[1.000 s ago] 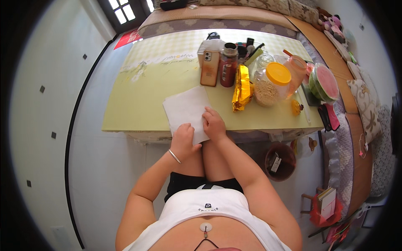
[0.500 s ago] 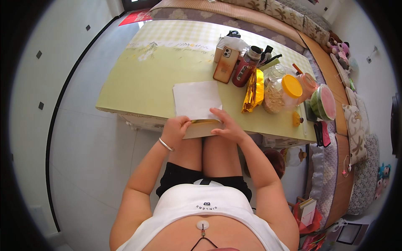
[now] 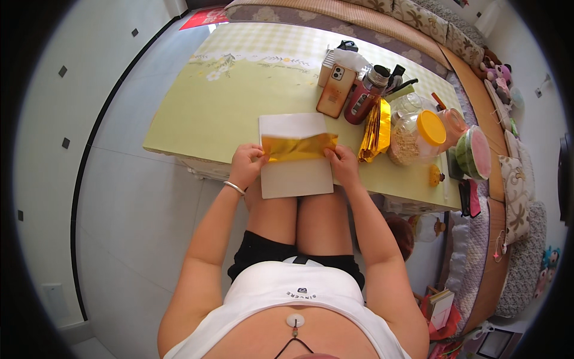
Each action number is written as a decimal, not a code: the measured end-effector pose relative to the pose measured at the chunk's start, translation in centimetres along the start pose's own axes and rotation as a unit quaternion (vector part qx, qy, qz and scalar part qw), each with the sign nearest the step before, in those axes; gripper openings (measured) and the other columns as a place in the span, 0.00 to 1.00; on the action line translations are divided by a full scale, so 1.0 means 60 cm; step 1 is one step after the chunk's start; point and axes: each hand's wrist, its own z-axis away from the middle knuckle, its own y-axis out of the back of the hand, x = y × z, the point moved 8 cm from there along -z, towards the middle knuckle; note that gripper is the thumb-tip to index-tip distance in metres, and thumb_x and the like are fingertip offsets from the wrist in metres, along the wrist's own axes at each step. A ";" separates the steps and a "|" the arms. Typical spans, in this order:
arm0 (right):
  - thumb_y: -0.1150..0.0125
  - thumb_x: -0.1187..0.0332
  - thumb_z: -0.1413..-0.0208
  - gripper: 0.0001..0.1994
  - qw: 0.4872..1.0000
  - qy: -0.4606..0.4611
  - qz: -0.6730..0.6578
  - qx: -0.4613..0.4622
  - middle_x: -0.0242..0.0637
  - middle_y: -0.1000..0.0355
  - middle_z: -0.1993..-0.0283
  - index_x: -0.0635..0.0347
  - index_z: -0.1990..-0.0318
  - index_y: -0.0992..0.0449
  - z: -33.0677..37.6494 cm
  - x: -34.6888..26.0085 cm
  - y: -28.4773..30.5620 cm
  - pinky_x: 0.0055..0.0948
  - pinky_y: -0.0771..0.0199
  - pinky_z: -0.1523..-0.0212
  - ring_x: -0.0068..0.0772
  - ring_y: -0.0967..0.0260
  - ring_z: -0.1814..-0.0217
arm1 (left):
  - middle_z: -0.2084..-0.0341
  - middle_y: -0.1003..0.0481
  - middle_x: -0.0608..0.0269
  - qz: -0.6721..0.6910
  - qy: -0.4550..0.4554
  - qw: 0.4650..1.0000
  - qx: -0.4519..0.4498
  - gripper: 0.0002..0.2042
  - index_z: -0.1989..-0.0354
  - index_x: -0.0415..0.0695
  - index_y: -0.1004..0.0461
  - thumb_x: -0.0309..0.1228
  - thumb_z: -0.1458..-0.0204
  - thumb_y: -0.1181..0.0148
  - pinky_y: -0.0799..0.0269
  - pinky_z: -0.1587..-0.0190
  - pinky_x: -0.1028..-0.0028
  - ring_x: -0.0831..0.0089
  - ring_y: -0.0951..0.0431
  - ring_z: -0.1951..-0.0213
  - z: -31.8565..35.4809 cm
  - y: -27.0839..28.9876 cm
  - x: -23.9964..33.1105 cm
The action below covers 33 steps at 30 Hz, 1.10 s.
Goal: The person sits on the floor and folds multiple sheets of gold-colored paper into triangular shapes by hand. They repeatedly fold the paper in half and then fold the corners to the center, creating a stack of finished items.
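Note:
Between my two hands a sheet of shiny gold foil paper (image 3: 299, 148) is stretched sideways, its surface creased and bent. My left hand (image 3: 247, 164) pinches its left end, and my right hand (image 3: 343, 163) pinches the right end. Beneath the foil lies a white board or stack of paper (image 3: 297, 180), which reaches from the tabletop out over my thighs. A bundle of folded gold foil (image 3: 375, 133) stands on the table to the right of my right hand.
On the right of the table (image 3: 203, 113) stand a phone (image 3: 335, 91), a red bottle (image 3: 366, 96), a yellow-lidded jar (image 3: 406, 146), a cut watermelon (image 3: 473, 152) and a small yellow figure (image 3: 435, 176). A couch with cushions (image 3: 418, 18) runs behind and along the right.
The gold foil, earlier mostly hidden under the white sheet, now lies on top, held at both ends. My right hand has gone from spread fingers to a pinch. The view has shifted slightly.

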 end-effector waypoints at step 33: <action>0.40 0.48 0.40 0.34 0.892 0.184 0.404 -0.081 0.46 0.43 0.24 0.60 0.32 0.34 0.036 -0.047 -0.131 0.48 0.48 0.26 0.49 0.48 0.21 | 0.29 0.39 0.51 -0.335 -0.243 0.889 -0.196 0.25 0.35 0.52 0.29 0.40 0.41 0.45 0.43 0.30 0.52 0.53 0.39 0.28 -0.017 -0.110 0.085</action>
